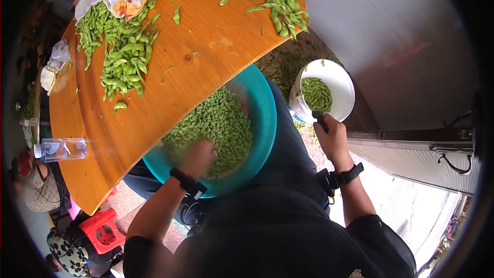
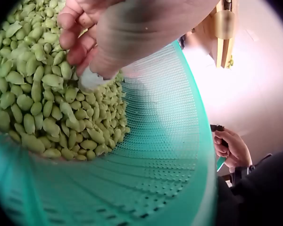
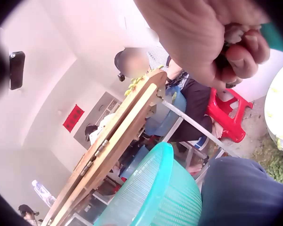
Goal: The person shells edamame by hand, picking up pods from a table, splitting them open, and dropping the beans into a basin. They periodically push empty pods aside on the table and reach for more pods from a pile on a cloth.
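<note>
Two-handed: clamps right hand (image 1: 334, 138) on black-handled tool (image 1: 320, 119), centre-right; curls left hand (image 1: 197, 158) over shelled edamame (image 1: 224, 123), mid-frame (cannot tell if gripping).

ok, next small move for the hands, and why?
Probably lift the left hand clear of the teal basket and take a pod from the green pile on the table: that hand is low over shelled beans, more pods lie up there, and the right hand already grips a dark object.
</note>
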Motion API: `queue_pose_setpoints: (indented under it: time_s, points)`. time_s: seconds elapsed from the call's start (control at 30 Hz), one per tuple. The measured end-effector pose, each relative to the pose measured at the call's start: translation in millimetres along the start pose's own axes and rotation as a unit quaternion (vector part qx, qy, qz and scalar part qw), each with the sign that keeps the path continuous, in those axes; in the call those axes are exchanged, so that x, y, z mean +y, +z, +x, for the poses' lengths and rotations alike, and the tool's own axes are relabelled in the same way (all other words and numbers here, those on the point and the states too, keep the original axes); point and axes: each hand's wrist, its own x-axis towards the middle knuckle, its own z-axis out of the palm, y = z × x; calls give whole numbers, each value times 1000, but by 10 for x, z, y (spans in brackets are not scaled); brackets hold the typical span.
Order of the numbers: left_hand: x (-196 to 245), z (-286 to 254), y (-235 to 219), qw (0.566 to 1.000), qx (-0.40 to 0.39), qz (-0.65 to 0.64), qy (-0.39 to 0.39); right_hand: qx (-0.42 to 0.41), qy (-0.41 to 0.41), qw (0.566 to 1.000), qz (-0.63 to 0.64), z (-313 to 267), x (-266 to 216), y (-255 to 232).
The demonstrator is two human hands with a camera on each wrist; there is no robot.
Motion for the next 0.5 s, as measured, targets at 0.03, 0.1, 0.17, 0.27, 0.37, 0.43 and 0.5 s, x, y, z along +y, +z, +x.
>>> queue_pose_setpoints:
  time_s: [0.03, 0.1, 0.17, 0.27, 0.37, 0.43, 0.5]
  points:
    - [-48, -6, -34, 999, 1, -54, 7, -19, -1, 1000, 6, -11, -103, 16]
    - [-105, -26, -167, 994, -2, -104, 14, -81, 34, 996, 32, -31, -218, 75]
    - [-105, -78, -380, 905, -43, -384, -179, -99, -26, 994, 42, -27, -319, 193]
    - [15, -250, -651, 812, -59, -548, -191, -156, -82, 977, 119, 30, -749, 305]
    - [112, -473, -713, 731, -18, -660, -173, -176, -133, 968, 118, 27, -842, 508]
    - [149, -613, -761, 689, 48, -701, -177, -197, -110, 965, 131, 49, -899, 438]
    - [161, -697, -783, 689, 27, -708, -157, -221, -90, 961, 141, 60, -921, 420]
